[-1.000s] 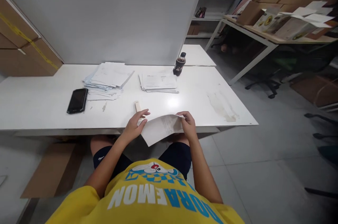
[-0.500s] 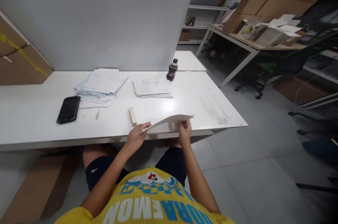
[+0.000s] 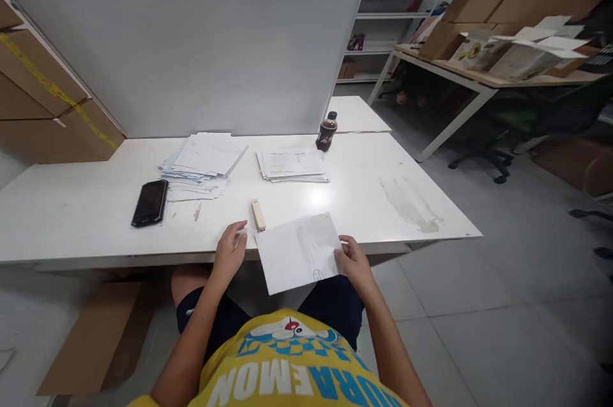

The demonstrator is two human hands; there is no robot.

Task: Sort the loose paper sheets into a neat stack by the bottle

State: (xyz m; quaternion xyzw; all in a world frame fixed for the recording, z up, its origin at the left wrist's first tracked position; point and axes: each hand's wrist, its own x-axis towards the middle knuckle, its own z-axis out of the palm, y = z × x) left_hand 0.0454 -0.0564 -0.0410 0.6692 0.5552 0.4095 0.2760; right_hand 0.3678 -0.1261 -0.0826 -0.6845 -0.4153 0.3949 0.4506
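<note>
A sheet of paper (image 3: 297, 250) with faint print and a round stamp mark is pinched at its right edge by my right hand (image 3: 353, 260). It lies nearly flat, partly over the front edge of the white table (image 3: 354, 202). Left of the sheet, my left hand (image 3: 230, 247) is apart from it, fingers curved and separated, with nothing in them. A cream-coloured stapler (image 3: 258, 215) rests on the table just beyond the sheet's upper left corner. Farther back are a neat stack of papers (image 3: 292, 165) and a looser, taller paper pile (image 3: 204, 161).
A black phone (image 3: 150, 202) lies left of the loose pile. A bottle of dark drink (image 3: 326, 132) stands at the back, near a whiteboard panel (image 3: 191, 43). Cardboard boxes (image 3: 52, 100) are at the left, and another carton (image 3: 96, 337) sits below the table.
My left hand has let go of the sheet and moved left. The sheet, bent and seen edge-on before, has turned flatter and shows its face, still in my right hand.
</note>
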